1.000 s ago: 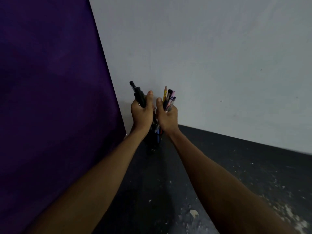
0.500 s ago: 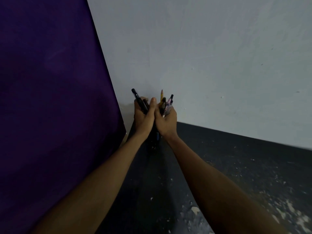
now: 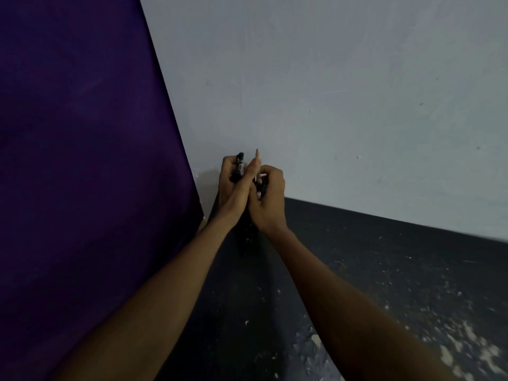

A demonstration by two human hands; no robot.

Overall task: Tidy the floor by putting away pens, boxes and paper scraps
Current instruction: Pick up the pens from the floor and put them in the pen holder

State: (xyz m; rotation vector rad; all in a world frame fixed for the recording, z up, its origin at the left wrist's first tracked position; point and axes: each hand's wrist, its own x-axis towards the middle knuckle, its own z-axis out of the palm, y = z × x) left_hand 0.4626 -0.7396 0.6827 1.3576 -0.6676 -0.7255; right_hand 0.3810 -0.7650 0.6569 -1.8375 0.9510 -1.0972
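Both hands meet near the corner where the wall meets the floor. My left hand (image 3: 233, 188) grips a black pen (image 3: 240, 165) whose top sticks up above the fingers. My right hand (image 3: 268, 198) is curled round a bunch of pens (image 3: 259, 182); only a pinkish tip above and bits between the fingers show. The two hands touch each other. A dark shape below the hands, perhaps a holder, is too dim to make out.
A purple cloth surface (image 3: 82, 160) fills the left side. A pale wall (image 3: 330, 92) stands behind the hands. The dark floor (image 3: 384, 270) has small paper scraps (image 3: 316, 339) and white flecks at the lower right.
The hands have closed together and dropped lower. The pen tops that stood well above my right hand are now mostly hidden inside it.
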